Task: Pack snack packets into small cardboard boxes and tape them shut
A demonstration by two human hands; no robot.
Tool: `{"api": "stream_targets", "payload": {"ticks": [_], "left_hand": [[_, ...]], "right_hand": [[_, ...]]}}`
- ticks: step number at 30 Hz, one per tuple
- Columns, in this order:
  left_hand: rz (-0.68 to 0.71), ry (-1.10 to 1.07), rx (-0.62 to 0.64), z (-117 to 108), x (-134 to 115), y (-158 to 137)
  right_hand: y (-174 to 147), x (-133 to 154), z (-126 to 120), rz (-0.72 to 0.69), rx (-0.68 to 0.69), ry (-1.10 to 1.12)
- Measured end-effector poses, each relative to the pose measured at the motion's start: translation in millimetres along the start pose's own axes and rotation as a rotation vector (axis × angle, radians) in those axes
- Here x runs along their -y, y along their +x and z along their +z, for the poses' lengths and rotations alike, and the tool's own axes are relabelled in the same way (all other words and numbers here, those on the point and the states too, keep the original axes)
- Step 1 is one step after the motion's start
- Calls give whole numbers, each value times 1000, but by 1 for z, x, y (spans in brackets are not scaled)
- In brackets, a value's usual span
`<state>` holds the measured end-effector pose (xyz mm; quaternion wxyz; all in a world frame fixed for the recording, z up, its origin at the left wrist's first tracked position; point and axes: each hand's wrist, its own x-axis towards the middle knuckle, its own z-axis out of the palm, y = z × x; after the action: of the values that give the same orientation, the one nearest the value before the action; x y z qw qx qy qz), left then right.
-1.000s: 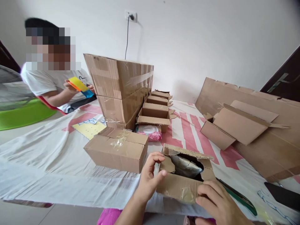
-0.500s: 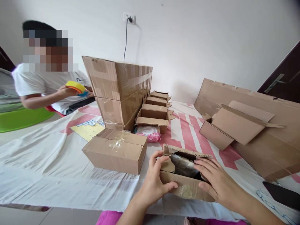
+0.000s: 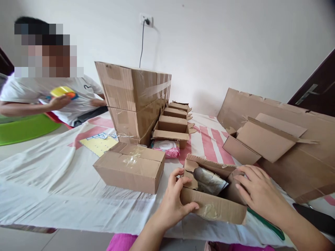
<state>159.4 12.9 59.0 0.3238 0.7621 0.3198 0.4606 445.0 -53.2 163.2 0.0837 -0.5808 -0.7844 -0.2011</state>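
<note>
An open cardboard box (image 3: 213, 209) rests near the table's front edge, with a crumpled silvery-grey packet (image 3: 209, 180) inside. My left hand (image 3: 175, 195) grips the box's left end, its thumb on the front wall and its fingers by the torn left flap. At the other end, my right hand (image 3: 258, 186) has its fingers bent over the right end flap, holding it outward; its thumb is hidden. Beneath my right forearm, part of a dark green, handle-like object (image 3: 268, 225) shows. A taped, closed cardboard box (image 3: 128, 170) lies to the left.
Stacked taped boxes (image 3: 146, 94) stand at the back, beside a row of open boxes (image 3: 171, 129) and a pink wipes pack (image 3: 167, 148). Cardboard sheets (image 3: 269, 139) lean at right, near a black phone-like object (image 3: 314, 218). Across the table, a person (image 3: 70, 101) holds tape rolls (image 3: 62, 92).
My right hand has moved right, off the box's top, and the right end now stands open, showing more of the packet. The person at left has shifted left with the tape rolls.
</note>
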Motion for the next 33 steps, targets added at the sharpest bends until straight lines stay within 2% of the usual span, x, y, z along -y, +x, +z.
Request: {"api": "stream_targets", "payload": {"ticks": [2,6,9,11,14,16,19,22,24,26,30,33], "left_hand": [[54,52,16,-1,-1,-1],[220,190,30,-3,-5,-1],[256,222,63,-3,-8,-1],[194,185,46,0,-7,-3],[29,59,-60,8,-2,-5],[-55,-42,-110,13,3,-5],[-149,-133,-106,18,7,-3],[-227,-143,-92,18,5,-1],[-265,-139,-69,17,2,0],[-298,-122,-40,17,-1,0],[-388,-89,-79,20,-7,-2],[-491,-94,-86,21,-8,-2]], "right_hand": [[-11,-7,5,67,32,25],[-28,-15,14,234,216,181],[-37,-17,21,257,313,262],[-42,-18,27,234,304,261],[-45,-14,33,259,101,142],[-41,-7,34,223,-17,106],[-28,7,33,99,-35,146],[-12,14,33,52,-10,77],[-3,13,35,35,54,28],[5,9,38,24,183,38],[17,0,44,41,485,201],[24,-6,48,56,572,327]]}}
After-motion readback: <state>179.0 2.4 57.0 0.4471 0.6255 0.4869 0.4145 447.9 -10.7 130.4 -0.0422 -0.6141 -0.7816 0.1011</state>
